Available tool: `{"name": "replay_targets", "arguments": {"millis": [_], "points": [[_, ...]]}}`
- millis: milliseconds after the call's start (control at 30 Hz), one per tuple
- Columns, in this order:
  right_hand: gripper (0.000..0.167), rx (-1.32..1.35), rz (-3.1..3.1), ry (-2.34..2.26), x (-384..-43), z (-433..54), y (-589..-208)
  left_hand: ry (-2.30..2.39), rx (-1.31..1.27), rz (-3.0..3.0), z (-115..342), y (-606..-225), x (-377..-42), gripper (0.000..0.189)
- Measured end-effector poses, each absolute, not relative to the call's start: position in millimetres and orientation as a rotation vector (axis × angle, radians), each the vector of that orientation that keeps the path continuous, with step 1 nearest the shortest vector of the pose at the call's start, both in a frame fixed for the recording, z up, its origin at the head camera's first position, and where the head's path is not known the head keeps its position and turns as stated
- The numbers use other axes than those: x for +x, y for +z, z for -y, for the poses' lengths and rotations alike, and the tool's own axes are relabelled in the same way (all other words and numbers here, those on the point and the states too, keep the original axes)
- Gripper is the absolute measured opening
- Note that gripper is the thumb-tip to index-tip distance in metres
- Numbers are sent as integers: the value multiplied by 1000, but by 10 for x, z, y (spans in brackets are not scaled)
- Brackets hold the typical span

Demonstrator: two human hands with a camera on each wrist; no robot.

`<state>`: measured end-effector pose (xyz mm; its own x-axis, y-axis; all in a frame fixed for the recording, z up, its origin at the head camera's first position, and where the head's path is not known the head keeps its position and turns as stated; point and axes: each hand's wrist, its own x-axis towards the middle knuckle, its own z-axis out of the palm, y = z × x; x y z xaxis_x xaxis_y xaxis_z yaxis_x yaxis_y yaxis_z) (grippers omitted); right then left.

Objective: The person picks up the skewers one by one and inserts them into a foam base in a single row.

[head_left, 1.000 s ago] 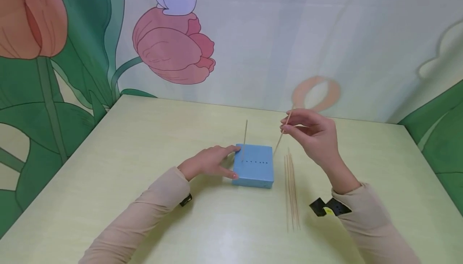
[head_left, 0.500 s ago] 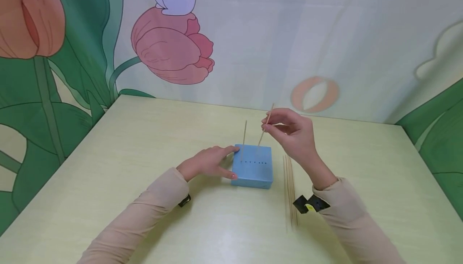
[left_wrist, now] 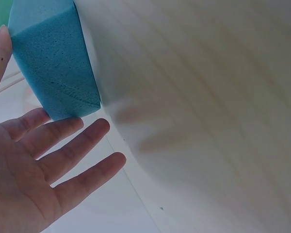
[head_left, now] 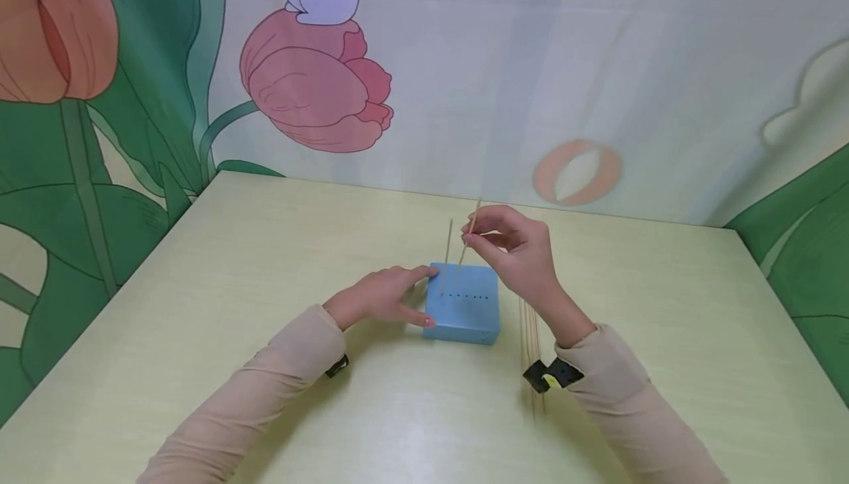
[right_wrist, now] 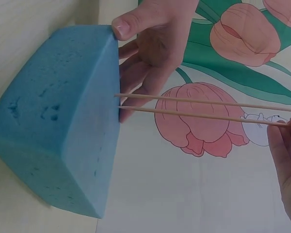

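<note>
A blue foam block (head_left: pixel 464 316) lies on the table with a row of small holes across its top. My left hand (head_left: pixel 385 295) steadies its left side, thumb at the front corner and index finger at the back corner; in the left wrist view the other fingers (left_wrist: pixel 87 179) are spread. One thin wooden skewer (head_left: pixel 449 241) stands in the row's left end. My right hand (head_left: pixel 517 248) pinches a second skewer (right_wrist: pixel 199 115), slightly tilted, beside the first. Its lower tip is at the block's top; whether it has entered a hole I cannot tell.
Several loose skewers (head_left: pixel 533 329) lie lengthwise to the right of the block, partly hidden under my right forearm. A printed curtain (head_left: pixel 451 64) with flowers hangs behind the table's (head_left: pixel 298 248) far edge.
My right hand has moved left with its skewer, from right of the block to over the row of holes close to the standing skewer. The left hand and block have stayed put.
</note>
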<state>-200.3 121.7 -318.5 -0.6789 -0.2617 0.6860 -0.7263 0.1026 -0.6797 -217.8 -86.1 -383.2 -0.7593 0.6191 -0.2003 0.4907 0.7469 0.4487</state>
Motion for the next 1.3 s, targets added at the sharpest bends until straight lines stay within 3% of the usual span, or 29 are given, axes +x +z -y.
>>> {"name": "replay_targets", "arguments": {"millis": [900, 1300], "points": [[18, 884, 2165, 1542, -1994, -1164, -3449, 560, 878, -2601, 869, -3778, -2155, 86], [21, 744, 2312, 1506, -1960, -1433, -3492, 535, 853, -2608, 860, -3808, -2167, 86]]}}
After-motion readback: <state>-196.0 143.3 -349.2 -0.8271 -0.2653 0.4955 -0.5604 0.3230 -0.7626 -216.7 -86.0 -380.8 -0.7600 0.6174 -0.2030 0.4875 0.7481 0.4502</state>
